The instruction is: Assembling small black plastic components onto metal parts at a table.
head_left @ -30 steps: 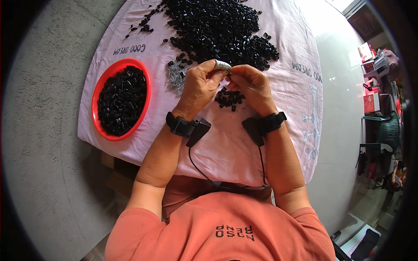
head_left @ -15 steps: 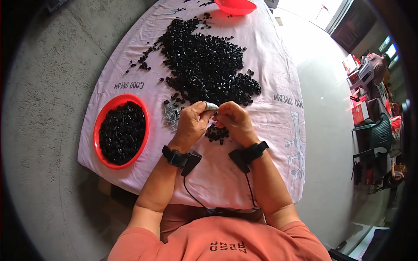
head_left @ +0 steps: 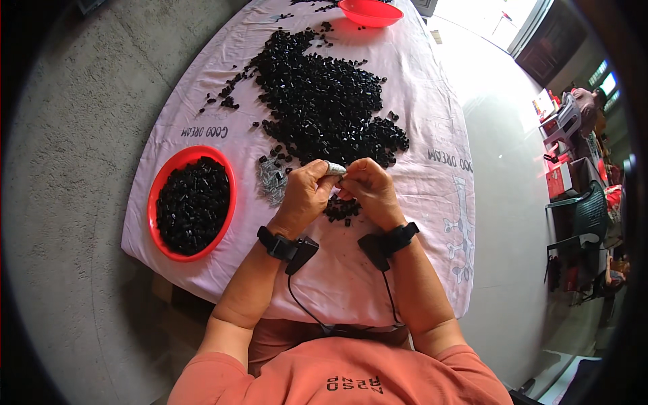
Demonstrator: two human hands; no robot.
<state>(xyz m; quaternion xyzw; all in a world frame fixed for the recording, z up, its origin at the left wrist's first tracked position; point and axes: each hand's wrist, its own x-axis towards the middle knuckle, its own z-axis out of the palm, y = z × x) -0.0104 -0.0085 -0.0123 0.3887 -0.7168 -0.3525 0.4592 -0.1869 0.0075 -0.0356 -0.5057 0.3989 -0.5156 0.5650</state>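
Note:
My left hand (head_left: 305, 196) and my right hand (head_left: 375, 194) meet fingertip to fingertip at the near edge of a large heap of small black plastic pieces (head_left: 324, 101). A greyish-white wrap (head_left: 335, 168) covers a finger of my left hand. Both hands are closed in a pinch. What lies between the fingertips is too small and too covered to make out. Below them sits a small cluster of black pieces (head_left: 342, 208). Just left of my left hand is a pile of thin, clear or silvery pins (head_left: 271, 182).
On the left of the pink cloth-covered table (head_left: 432, 270) stands a red basin (head_left: 231, 202) filled with black pieces. Another red basin (head_left: 371, 13) is at the far end. Across the floor on the right are a dark green chair (head_left: 588, 214) and boxes. Cords run from my wrist straps.
The whole view has shifted slightly. My hands stay together in the same place over the table, with only small finger movements.

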